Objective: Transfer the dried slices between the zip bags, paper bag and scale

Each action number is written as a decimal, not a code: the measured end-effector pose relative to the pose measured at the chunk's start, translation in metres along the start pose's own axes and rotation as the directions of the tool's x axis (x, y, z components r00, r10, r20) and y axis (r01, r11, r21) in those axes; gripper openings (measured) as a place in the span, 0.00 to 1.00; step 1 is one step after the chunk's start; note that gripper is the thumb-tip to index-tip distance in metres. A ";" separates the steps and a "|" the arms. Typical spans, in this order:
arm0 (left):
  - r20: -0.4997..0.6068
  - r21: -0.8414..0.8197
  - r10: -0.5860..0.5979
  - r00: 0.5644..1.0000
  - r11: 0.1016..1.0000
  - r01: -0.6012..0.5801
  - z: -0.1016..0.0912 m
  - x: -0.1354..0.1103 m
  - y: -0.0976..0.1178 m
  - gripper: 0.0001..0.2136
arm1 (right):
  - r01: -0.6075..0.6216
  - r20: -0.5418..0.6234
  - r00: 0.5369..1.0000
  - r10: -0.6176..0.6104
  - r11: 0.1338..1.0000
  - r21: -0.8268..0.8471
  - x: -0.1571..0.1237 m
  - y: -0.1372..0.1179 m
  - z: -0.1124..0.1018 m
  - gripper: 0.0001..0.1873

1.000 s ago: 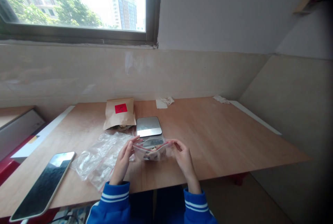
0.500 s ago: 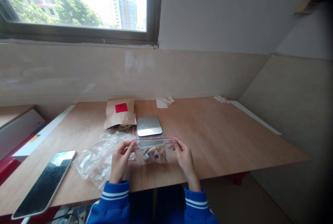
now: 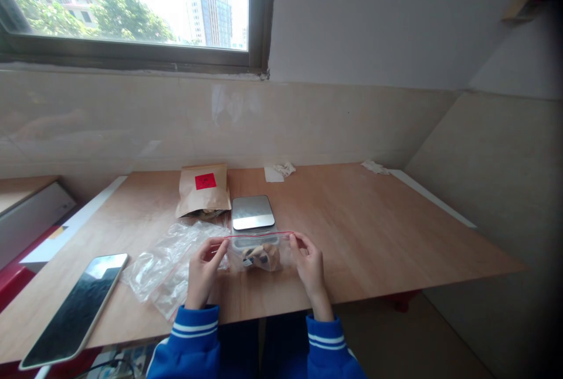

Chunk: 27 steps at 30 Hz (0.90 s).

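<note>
Zip-top plastic bag (image 3: 259, 254) sits at the middle of the frame, held up between both hands just in front of a flat digital scale (image 3: 253, 213), hiding the scale's near edge. The left hand (image 3: 203, 272) and right hand (image 3: 311, 268) pinch its two ends, fingers (image 3: 301, 243) closed on the red-lined seal. Tan and dark chunks lie inside, though the plastic's glare makes them hard to identify. Whether the bag touches the counter (image 3: 352, 238) can't be told. Left of the hands, a crumpled see-through plastic bag (image 3: 169, 267) lies partly under the left hand, near a phone (image 3: 74, 308), cut off at the lower left by nothing but its own corner shadow. Behind stands a kraft paper bag (image 3: 203, 190) with a red label (image 3: 205, 181) — its contents barely show.
</note>
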State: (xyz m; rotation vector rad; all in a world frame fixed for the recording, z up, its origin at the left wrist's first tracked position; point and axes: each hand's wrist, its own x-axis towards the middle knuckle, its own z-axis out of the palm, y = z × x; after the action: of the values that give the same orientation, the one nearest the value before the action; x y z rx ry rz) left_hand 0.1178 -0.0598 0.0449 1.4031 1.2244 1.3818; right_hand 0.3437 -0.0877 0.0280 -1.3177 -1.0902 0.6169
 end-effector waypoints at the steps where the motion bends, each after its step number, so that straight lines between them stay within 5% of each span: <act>1: 0.003 -0.002 -0.001 1.000 1.000 0.001 0.000 0.000 0.000 0.10 | 0.004 -0.009 1.000 -0.004 1.000 -0.009 0.000 0.001 0.000 0.17; 27: 0.096 -0.096 -0.097 0.991 0.990 0.106 0.006 -0.001 0.007 0.11 | -0.003 0.117 0.993 -0.007 0.997 0.079 -0.003 -0.003 0.004 0.12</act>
State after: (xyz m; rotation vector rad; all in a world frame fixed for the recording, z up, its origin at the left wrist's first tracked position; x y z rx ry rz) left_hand 0.1244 -0.0614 0.0512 1.3020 1.1352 1.2779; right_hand 0.3382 -0.0889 0.0292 -1.2243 -1.1505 0.7364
